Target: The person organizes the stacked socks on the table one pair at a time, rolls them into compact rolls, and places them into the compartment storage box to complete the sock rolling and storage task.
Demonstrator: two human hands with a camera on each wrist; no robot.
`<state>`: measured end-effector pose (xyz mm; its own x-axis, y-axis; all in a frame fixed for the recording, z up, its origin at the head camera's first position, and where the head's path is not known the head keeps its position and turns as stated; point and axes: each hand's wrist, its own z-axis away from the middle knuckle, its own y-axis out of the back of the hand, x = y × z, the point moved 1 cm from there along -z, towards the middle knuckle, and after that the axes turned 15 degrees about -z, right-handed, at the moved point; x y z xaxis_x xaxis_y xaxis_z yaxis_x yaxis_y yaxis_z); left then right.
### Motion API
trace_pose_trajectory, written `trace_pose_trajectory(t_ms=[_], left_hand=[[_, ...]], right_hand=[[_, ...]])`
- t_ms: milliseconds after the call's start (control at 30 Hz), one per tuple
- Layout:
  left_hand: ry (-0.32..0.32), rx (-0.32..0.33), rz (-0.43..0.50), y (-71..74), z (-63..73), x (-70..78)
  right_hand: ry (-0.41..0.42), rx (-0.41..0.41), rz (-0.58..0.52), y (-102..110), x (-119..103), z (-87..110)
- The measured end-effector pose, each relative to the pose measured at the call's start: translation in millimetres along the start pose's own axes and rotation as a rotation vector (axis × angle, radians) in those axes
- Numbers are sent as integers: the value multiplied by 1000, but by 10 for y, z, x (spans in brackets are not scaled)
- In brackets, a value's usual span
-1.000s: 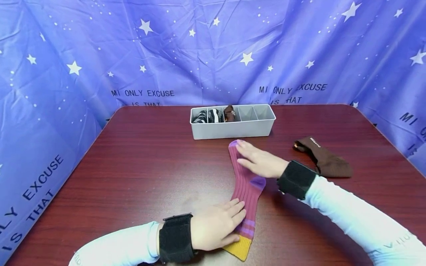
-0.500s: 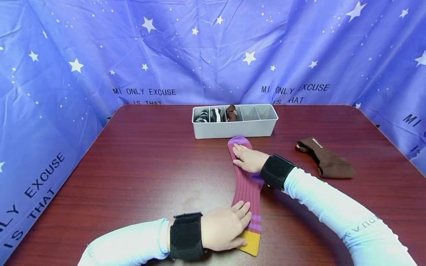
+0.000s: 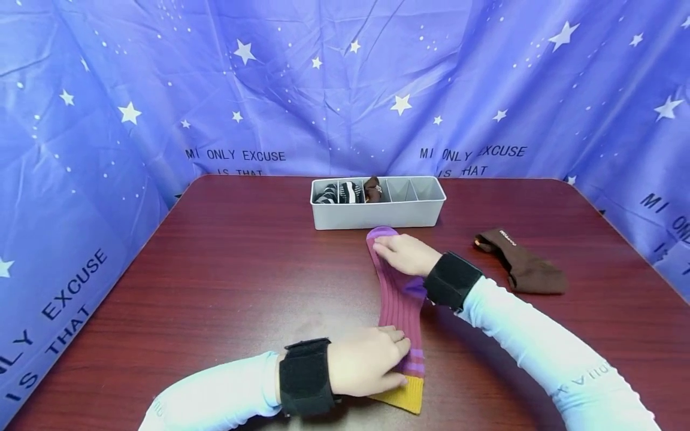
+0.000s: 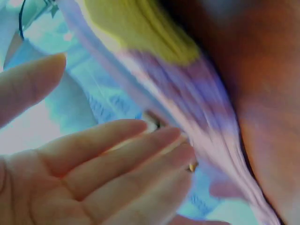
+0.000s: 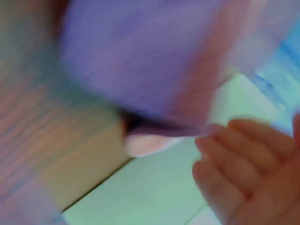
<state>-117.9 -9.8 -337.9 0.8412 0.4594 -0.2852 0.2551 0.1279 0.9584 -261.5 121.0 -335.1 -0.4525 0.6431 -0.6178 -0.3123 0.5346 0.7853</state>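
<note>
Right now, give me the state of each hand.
Left hand: open, over the sock near its yellow cuff.
Right hand: open, over the toe end; blur hides exact contact.

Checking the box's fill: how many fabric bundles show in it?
3, from the left end in the head view: a grey-and-black bundle, a black-and-white bundle next to it, then a brown bundle mid-box. The grey box may hide others behind its front wall.
</note>
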Motion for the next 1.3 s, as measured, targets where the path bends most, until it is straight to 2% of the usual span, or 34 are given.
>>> trace_pose_trajectory(t_ms=[100,167,300,367,467,600,667,767,900,1000,1233,1300], left_hand=[[7,113,18,-30,110,-79],[9,136,11,-29,179,-112],[-52,140,-53,-3,238,-100],[-78,135,-101,15,250,-66],[-92,103,-158,36,270,-15],[-80,63,-197,30,288,26],[-73,65,-206,9,289,41],[-48,102,-217,-30,277,64],[-33,112,-203,-42,255,70],[-38,81,-133,-36,253,42],[-56,48,249,-70,199,-114],[-52,53,310,-78,189,-148]], right_hand=[[-26,176,-124,58,-173,166],[-37,241,-216,80,-259,290],[-16,292,-343,64,-396,545],[21,287,-351,26,-449,661],[100,236,-283,-64,-517,847],[229,110,-125,-203,-571,1088],[269,44,-79,-252,-581,1183],[299,-59,-40,-286,-582,1285],[272,-200,3,-307,-568,1360],[246,-245,60,-341,-560,1370],[239,-212,186,-443,-566,1387],[247,-208,205,-452,-567,1394]])
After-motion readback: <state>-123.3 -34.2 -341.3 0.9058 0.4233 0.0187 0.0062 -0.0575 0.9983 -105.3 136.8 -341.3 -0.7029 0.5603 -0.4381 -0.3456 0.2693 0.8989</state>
